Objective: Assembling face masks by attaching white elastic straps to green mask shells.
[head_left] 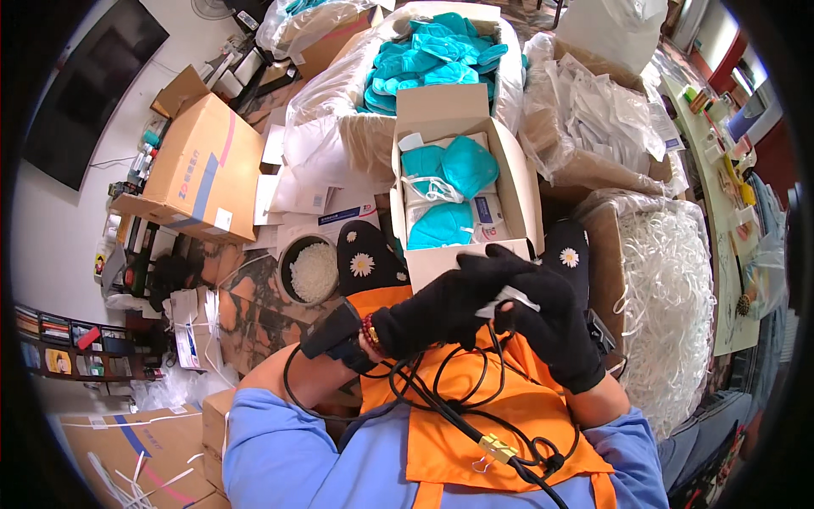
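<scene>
Both my hands wear black gloves and meet over my lap, in front of an open white carton (530, 204). A small white piece (514, 299), perhaps plastic or paper, shows between them. My right hand (551, 327) pinches it with bent fingers. The fingers of my left hand (462, 299) are drawn together over it and overlap the right hand; their tips are partly hidden. Inside the carton lie teal face masks (469, 167) with white straps (437, 188) and a white-and-blue printed packet (489, 212).
Behind the carton, a plastic-lined box holds a heap of teal masks (437, 55). To the right stand a box of clear packets (598, 110) and one of white straps (666, 297). A round bin of white bits (314, 271) sits left. Black cables (458, 399) cross my orange apron.
</scene>
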Demonstrator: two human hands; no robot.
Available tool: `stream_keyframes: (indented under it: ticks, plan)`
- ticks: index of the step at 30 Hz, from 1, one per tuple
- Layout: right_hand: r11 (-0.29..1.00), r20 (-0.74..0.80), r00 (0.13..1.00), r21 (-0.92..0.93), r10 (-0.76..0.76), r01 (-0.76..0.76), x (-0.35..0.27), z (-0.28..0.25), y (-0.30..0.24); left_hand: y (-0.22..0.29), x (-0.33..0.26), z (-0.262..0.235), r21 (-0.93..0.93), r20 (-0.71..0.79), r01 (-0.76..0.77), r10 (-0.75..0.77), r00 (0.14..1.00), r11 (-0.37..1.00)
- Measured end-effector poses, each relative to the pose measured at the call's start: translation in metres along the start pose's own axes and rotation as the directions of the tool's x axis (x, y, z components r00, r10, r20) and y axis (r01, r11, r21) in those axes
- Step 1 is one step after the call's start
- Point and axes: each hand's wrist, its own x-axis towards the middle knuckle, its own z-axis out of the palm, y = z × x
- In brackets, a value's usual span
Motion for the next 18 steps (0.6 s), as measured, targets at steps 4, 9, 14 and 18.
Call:
stream_keyframes:
  ticks: [4,9,14,18]
  plan:
    - [0.983,0.199,0.968,-0.076,-0.15,0.168,-0.001,-0.005,-0.024,0.019,-0.003,-0.005,-0.412,0.214,0.189,-0.107,0.971,0.892]
    - [0.94,0.46,0.822,0.231,-0.334,0.252,-0.025,-0.011,-0.037,0.048,-0.014,-0.01,-0.562,0.331,0.168,0.034,0.943,0.81]
    - [0.891,0.584,0.681,0.195,-0.442,0.411,-0.029,-0.011,-0.05,0.06,-0.03,-0.025,-0.368,0.369,0.154,-0.008,0.929,0.917]
    - [0.906,0.604,0.695,0.12,-0.39,0.405,-0.028,-0.021,-0.06,0.062,-0.038,-0.035,-0.143,0.39,0.073,-0.011,0.921,0.987]
